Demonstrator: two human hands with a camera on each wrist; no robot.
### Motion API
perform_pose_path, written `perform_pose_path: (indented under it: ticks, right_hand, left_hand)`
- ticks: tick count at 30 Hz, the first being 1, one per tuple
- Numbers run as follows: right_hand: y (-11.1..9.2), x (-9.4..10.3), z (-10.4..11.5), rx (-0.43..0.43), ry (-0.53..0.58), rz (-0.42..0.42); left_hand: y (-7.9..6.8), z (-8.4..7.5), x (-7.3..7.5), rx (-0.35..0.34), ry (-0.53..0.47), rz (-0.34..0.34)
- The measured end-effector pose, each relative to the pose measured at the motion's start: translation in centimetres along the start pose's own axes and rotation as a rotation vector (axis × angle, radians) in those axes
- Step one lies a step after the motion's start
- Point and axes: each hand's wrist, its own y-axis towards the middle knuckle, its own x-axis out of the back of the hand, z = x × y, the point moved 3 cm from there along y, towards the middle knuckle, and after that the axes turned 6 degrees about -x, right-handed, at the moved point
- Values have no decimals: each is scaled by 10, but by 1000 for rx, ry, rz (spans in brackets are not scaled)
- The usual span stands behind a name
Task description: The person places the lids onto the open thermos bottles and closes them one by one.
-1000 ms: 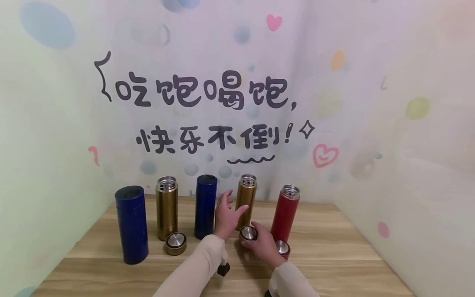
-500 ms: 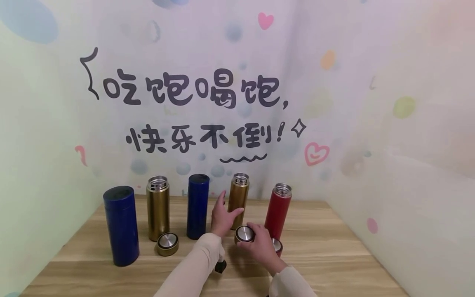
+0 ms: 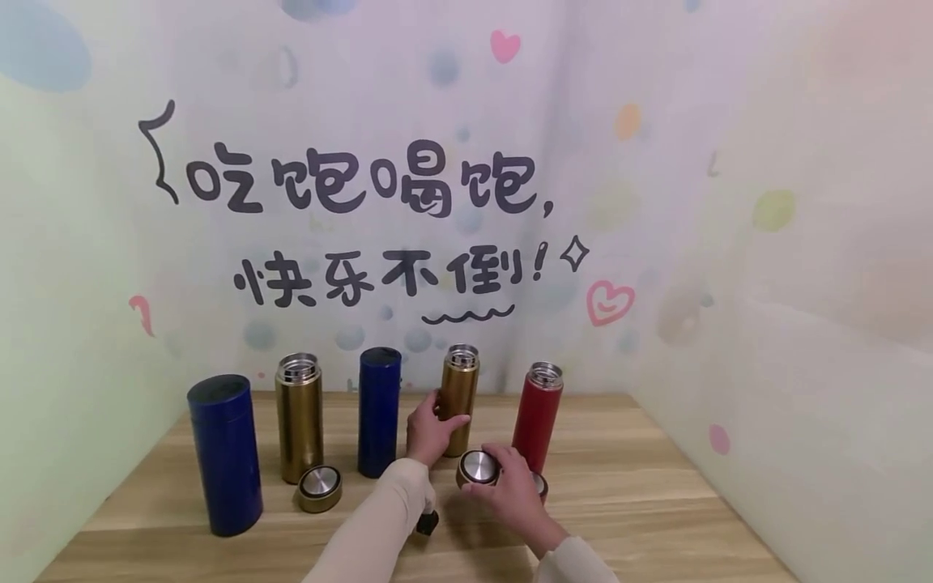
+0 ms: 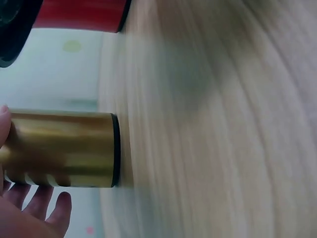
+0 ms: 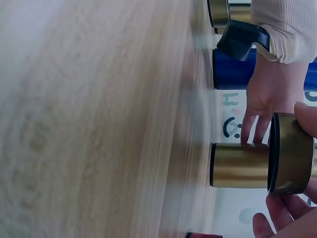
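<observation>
Wood (image 3: 656, 518) underlies the held silver-topped gold lid (image 3: 477, 468).

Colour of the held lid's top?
Lid top: silver centre, black ring around; best in head view.

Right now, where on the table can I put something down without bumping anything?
There's bare table to the right of the red bottle, toward the right wall, and at the front left, between the front blue bottle and the left sleeve. The middle's crowded: left hand by the back gold bottle, right hand holding a gold lid.
</observation>
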Motion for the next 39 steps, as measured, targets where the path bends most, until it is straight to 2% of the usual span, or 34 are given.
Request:
perform_pose_path:
  ticks: [7, 14, 18, 24, 32, 39]
  right_hand:
    - [2, 7, 1, -19, 45, -62]
    - [7, 11, -1, -61, 124, -98]
    - [11, 14, 2, -50, 189, -137]
    - [18, 22, 12, 3, 285, -220]
    - [40, 34, 29, 18, 332, -294]
    - [63, 36, 46, 19, 344, -267]
  left_hand:
    - [-8, -3, 6, -31, -26, 5]
    - [-17, -5, 13, -2, -80, 57]
    - [-20, -4, 14, -1, -96, 77]
    - [-25, -1, 15, -37, -114, 84]
    - [-28, 3, 18, -41, -126, 88]
    - [-30, 5, 23, -47, -157, 92]
